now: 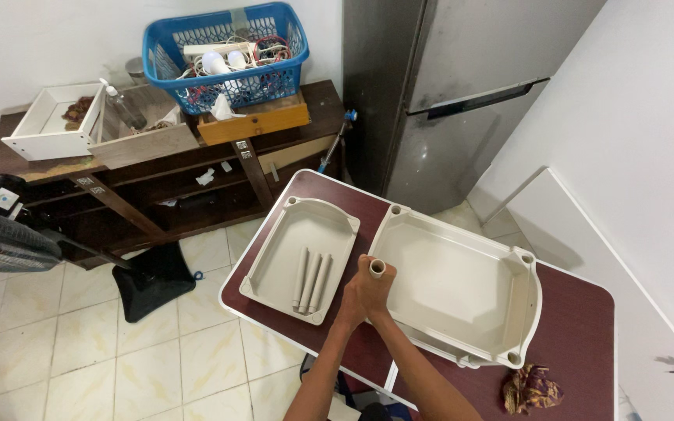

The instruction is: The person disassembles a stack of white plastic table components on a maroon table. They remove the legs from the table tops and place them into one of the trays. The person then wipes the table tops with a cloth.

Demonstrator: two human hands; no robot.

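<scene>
Both hands are wrapped shut around one upright beige tube (377, 268). The left hand (355, 300) and right hand (382, 295) press together at the corner of the larger tray (462, 327).

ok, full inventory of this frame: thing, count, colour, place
folding table: 1, dark red, lower right
shelf trays: 2, beige, side by side on table
loose tubes: 3, beige, in left tray
held tube: 1, beige, upright at right tray's corner
rag: 1, brown patterned, table's near edge
basket: 1, blue, holding cables, on wooden shelf
wooden shelf: 1, dark brown, far left
fridge: 1, grey, back centre
fan: 1, black, left edge
left hand: grip on held tube
right hand: grip on held tube
</scene>
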